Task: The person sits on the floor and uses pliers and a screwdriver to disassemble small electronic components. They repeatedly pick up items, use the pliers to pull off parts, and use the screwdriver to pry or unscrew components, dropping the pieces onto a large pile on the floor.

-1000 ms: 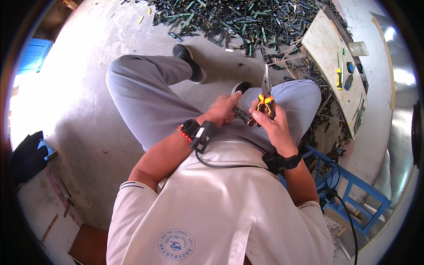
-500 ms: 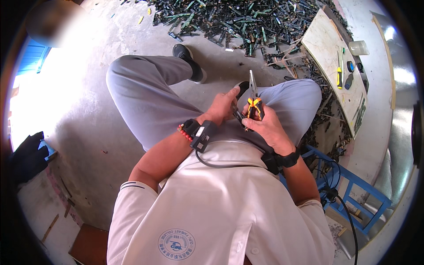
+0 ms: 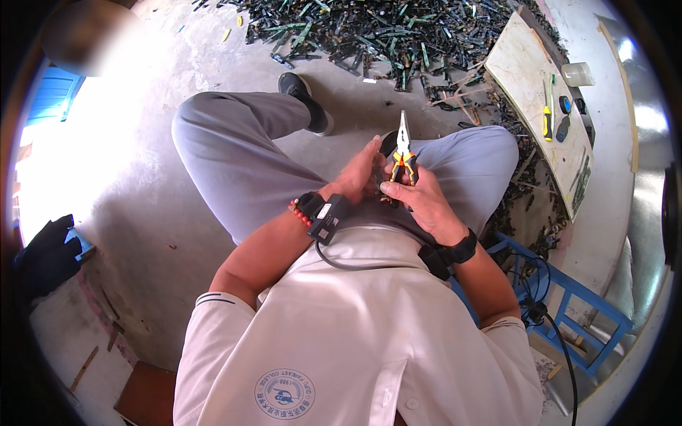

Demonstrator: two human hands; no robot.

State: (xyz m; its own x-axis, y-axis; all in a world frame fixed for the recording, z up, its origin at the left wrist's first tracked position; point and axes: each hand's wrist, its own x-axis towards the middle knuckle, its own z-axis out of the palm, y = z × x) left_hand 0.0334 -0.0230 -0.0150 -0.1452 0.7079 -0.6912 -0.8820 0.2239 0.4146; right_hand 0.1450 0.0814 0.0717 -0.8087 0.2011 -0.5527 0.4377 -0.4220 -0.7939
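My right hand (image 3: 419,195) is closed round the yellow-and-black handles of long-nose pliers (image 3: 403,153), whose metal jaws point away from me. Its thumb presses on the near end of a dark, narrow strip-shaped part (image 3: 377,183). Close on the left, my left hand (image 3: 355,176) has its fingers about that part, with the thumb side raised; motion smears its fingertips. Both hands are over my lap, almost touching. The part's exact kind is hard to make out, since the fingers cover much of it.
A large heap of dark and green strips (image 3: 398,35) covers the far floor. On the right, a pale board (image 3: 529,92) bears a yellow-handled screwdriver (image 3: 548,121), small dark items and a clear cup (image 3: 577,74). A blue frame (image 3: 582,305) with cables stands at my right.
The pliers have shifted slightly left and turned more upright. My right hand has moved left toward my left hand, and the dark part between them has turned.
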